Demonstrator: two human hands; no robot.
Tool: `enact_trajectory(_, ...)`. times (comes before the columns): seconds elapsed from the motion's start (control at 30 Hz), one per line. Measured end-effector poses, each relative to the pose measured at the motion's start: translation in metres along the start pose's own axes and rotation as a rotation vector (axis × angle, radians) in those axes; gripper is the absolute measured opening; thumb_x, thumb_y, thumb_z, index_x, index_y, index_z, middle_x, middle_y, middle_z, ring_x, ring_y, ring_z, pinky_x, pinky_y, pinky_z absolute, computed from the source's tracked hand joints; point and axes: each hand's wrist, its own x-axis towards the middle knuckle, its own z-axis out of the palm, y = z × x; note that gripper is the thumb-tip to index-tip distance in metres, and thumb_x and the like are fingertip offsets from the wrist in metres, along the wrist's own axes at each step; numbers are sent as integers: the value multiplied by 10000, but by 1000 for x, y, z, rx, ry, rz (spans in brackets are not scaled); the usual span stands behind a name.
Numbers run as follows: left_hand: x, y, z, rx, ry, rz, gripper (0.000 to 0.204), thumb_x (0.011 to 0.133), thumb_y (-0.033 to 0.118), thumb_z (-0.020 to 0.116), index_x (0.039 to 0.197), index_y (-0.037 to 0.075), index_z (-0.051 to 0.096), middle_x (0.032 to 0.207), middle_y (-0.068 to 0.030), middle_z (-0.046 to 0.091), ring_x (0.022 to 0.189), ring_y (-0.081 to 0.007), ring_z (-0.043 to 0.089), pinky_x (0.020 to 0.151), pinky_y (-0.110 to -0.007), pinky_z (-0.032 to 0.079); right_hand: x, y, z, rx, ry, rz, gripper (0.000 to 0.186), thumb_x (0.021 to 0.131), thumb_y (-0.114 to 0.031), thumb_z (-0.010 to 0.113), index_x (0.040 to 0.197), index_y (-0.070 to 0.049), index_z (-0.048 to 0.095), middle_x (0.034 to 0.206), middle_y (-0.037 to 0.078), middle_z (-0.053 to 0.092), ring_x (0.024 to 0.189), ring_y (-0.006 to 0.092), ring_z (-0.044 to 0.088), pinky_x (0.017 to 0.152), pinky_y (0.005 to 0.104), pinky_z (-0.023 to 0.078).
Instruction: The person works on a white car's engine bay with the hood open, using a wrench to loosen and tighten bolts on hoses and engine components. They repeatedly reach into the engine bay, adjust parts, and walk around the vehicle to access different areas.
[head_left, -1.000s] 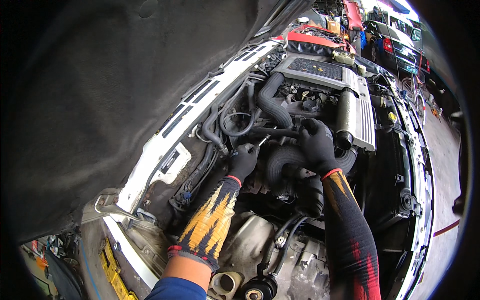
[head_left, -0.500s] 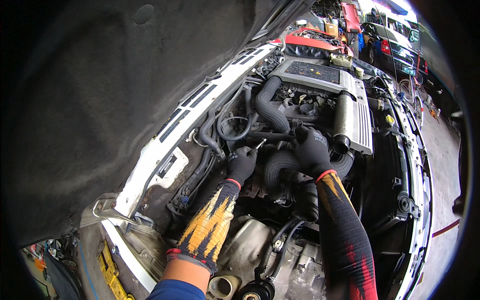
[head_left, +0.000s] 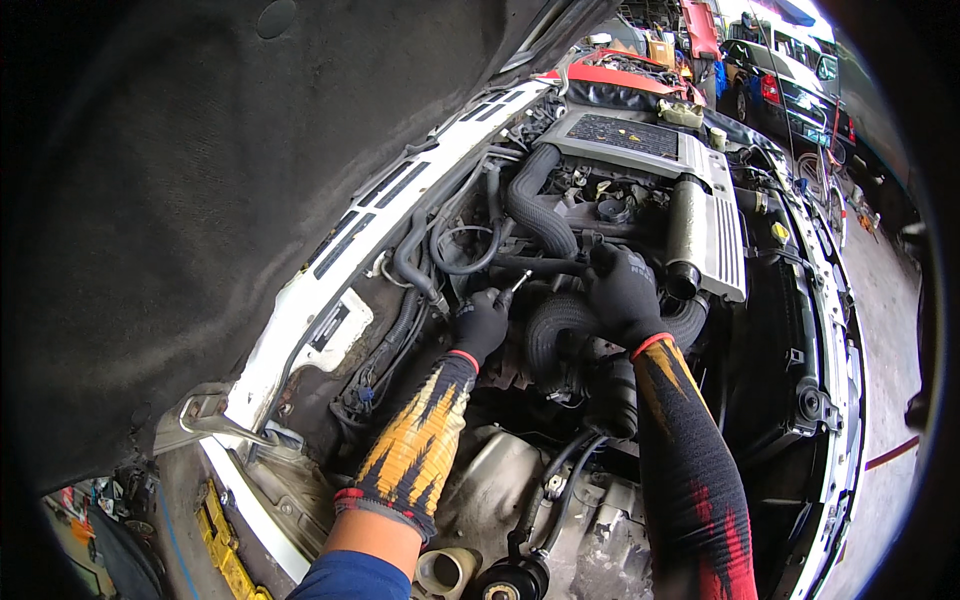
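My left hand (head_left: 480,325), in a black glove, is closed around a slim tool (head_left: 521,281) whose bright metal end sticks out past the thumb; its handle is hidden in the fist. That end points up toward a smooth black hose (head_left: 540,266) lying across the engine. At the hose's right end my right hand (head_left: 622,290), gloved too, has its fingers curled on it; the fingertips are partly hidden. Below and between the hands a thick ribbed black hose (head_left: 555,325) curves down. Another ribbed hose (head_left: 540,200) bends above them toward the silver intercooler cover (head_left: 624,135).
The raised hood (head_left: 200,200) fills the left. A white body edge (head_left: 265,385) runs beside the engine bay, with the radiator (head_left: 770,360) on the right. A metal duct (head_left: 686,230) stands near my right hand. A dark car (head_left: 790,100) is parked beyond.
The tool's metal end has risen slightly and my left fist has turned a little with it. My right hand stays at the hose's end. The whole view has shifted slightly.
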Motion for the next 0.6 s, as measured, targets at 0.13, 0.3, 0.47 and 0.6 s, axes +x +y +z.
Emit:
enact_trajectory(0.13,8,-9,-14,-994,-565,-593,345,1013,449,572,878,135,615,586,58,437,484,-89,405,444,-260,293,-2,0,-1,18,2,-3,407,859,-300,667,1186,-57,671,1133,173,664,1107,371,595,972,488,459)
enact_trajectory(0.3,3,-5,-10,-1033,-593,-561,209,993,328,611,936,127,591,571,50,430,442,-101,387,424,-270,292,-1,-2,-2,29,19,17,389,856,-259,689,1170,-30,678,1132,184,671,1107,368,610,970,468,478)
enact_trajectory(0.47,1,-1,16,-455,-220,-149,145,909,163,654,943,24,631,764,-133,639,686,-287,616,636,-412,473,-1,-2,-3,20,-4,22,446,876,-302,657,1258,-73,661,1183,175,664,1147,356,588,1008,471,452)
enact_trajectory(0.6,1,-10,21,-255,-77,74,159,894,134,612,979,5,650,904,-239,679,896,-435,649,780,-472,502,-3,-2,-3,61,23,61,440,876,-312,663,1246,-74,667,1191,173,664,1146,356,590,1012,470,453)
